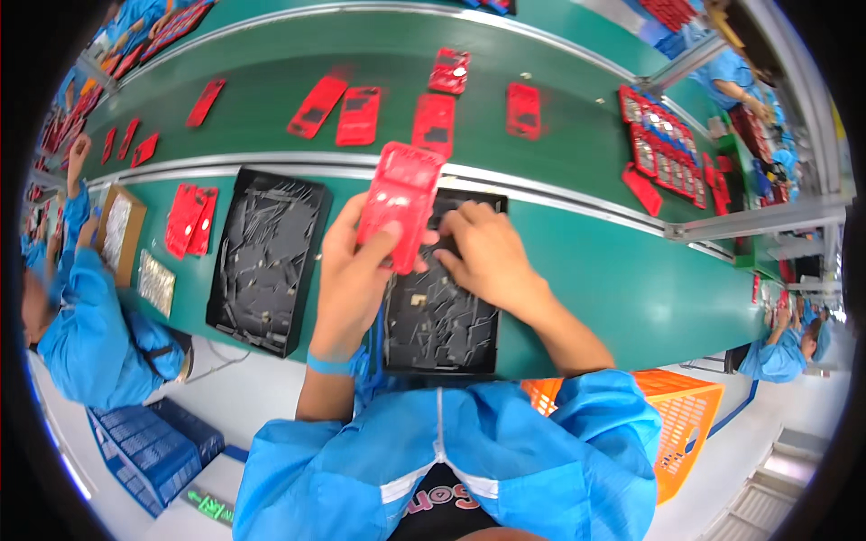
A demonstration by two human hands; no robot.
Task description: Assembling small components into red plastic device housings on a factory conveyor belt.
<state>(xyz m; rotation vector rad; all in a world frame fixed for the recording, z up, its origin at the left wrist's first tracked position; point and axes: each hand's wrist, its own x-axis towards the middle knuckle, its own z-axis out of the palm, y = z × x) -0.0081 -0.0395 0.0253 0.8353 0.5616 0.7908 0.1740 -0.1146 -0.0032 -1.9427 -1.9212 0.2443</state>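
A flat red plastic casing [400,203] with recessed compartments is held tilted in my left hand [352,261], thumb across its face and fingers behind. My left hand is closed around it, above the left side of a black bin [389,347] full of small flat black pieces [442,320]. My right hand [492,252] reaches over the far part of this bin, fingers bent down toward the pieces. Its thumb and forefinger are apart, and I see nothing between them. The casing's lower end comes close to my right fingertips.
Another black bin [218,316] of dark pieces stands to the left, beside more red casings [185,221]. Beyond a metal rail, red casings [359,115] lie on a green belt [568,149]. A filled tray [663,149] sits far right. An orange crate [672,442] stands below; co-workers sit both sides.
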